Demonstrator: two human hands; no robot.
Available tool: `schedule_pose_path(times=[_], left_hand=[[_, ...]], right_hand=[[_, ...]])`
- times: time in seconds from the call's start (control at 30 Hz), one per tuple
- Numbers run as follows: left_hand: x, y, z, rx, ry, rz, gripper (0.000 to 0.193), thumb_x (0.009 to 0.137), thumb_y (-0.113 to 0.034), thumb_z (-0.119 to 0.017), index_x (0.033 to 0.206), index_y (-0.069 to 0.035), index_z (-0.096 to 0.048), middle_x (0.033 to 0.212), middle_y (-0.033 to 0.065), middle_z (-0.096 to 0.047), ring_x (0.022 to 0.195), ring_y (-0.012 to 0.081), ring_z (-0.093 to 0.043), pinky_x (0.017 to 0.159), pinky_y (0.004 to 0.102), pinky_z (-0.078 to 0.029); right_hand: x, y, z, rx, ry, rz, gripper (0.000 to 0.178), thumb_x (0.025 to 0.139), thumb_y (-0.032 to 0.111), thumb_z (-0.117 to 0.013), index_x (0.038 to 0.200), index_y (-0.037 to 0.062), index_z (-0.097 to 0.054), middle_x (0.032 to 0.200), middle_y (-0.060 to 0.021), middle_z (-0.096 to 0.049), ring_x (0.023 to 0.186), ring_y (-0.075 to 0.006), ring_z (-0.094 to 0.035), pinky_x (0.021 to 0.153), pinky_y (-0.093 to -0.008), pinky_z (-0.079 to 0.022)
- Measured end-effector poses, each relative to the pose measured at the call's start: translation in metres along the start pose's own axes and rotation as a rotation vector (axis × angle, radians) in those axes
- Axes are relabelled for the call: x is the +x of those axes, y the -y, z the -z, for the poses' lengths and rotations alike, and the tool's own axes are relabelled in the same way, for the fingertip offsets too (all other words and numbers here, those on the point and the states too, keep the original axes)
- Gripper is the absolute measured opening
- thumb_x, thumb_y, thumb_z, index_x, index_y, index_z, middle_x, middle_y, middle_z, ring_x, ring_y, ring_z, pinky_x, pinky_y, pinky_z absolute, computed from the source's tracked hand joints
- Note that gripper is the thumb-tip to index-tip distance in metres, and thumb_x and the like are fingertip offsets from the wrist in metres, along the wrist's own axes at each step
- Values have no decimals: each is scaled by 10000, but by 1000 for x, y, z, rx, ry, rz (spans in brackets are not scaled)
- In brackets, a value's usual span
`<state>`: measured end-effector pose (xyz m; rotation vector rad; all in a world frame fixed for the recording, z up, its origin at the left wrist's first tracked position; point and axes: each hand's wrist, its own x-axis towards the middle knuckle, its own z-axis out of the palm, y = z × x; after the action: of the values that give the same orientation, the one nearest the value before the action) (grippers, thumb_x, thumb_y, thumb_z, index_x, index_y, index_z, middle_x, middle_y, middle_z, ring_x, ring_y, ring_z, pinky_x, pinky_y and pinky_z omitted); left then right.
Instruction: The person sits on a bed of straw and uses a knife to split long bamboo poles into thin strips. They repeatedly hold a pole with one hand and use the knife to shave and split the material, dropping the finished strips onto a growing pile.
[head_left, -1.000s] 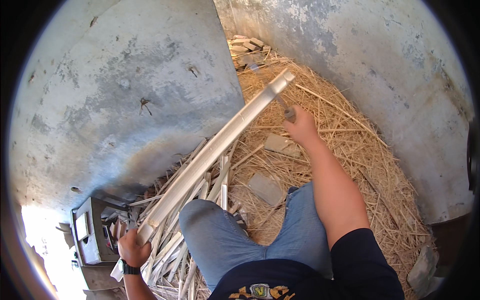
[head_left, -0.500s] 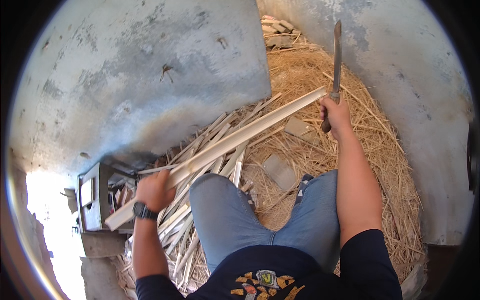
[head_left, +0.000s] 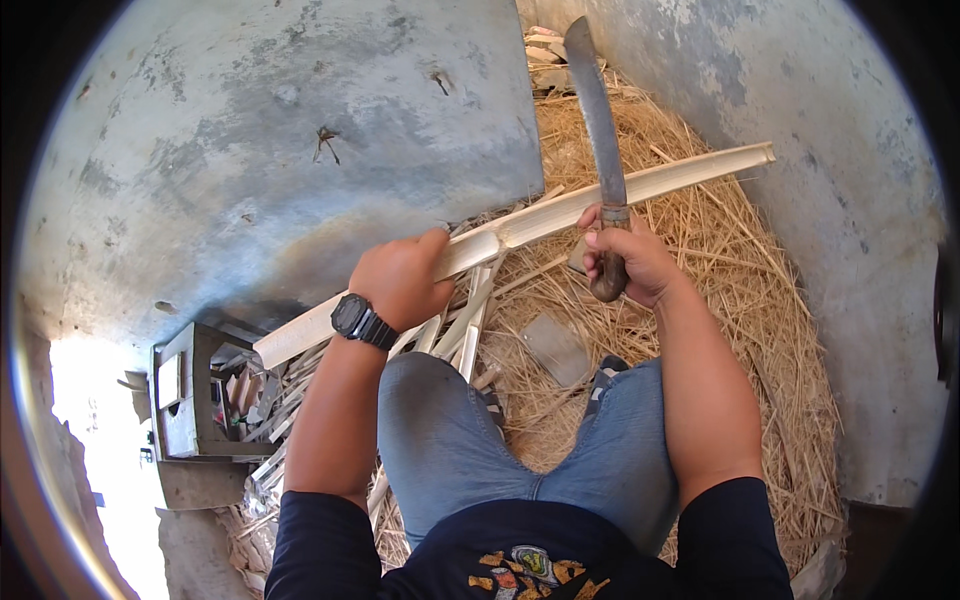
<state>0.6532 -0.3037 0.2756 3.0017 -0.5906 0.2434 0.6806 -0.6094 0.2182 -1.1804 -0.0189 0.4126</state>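
A long split bamboo piece (head_left: 565, 218) slants across in front of me, its pale hollow inside showing and a node near its middle. My left hand (head_left: 402, 280) is wrapped around it left of that node. Upright in my right hand (head_left: 640, 258) is a machete (head_left: 597, 125), gripped by its worn handle. The blade's flat side faces me and its lower part crosses in front of the bamboo. My right fingertips are close to the bamboo's lower edge; whether they touch it I cannot tell.
Straw-like shavings (head_left: 720, 260) cover the floor, with a flat grey tile (head_left: 558, 348) among them. Split strips (head_left: 468, 330) lie in a heap beyond my left knee. An open grey cabinet (head_left: 200, 400) stands at left. Grey walls (head_left: 330, 130) rise ahead and at right.
The bamboo has slid to the right, its far end now past my right hand. My left hand has moved right and away from me. The machete has shifted left and turned its flat side toward me.
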Motion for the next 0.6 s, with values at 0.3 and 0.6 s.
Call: schedule_pose_path(times=[0.3, 0.6], left_hand=[[12, -23, 14, -19, 43, -29, 367, 745, -211, -704, 1080, -95, -609, 968, 182, -676, 853, 392, -650, 764, 500, -515], [-106, 16, 60, -132, -835, 74, 636, 888, -304, -716, 1393, -11, -465, 1418, 166, -513, 1287, 297, -505, 1036, 422, -418]], right_hand=[[13, -5, 3, 261, -122, 113, 198, 880, 96, -657, 1055, 84, -567, 851, -46, -578, 698, -144, -594, 633, -323, -519], [14, -6, 22, 349, -267, 200, 158, 886, 84, -660, 1015, 89, -569, 849, -43, -577, 652, -146, -580, 604, -321, -499]])
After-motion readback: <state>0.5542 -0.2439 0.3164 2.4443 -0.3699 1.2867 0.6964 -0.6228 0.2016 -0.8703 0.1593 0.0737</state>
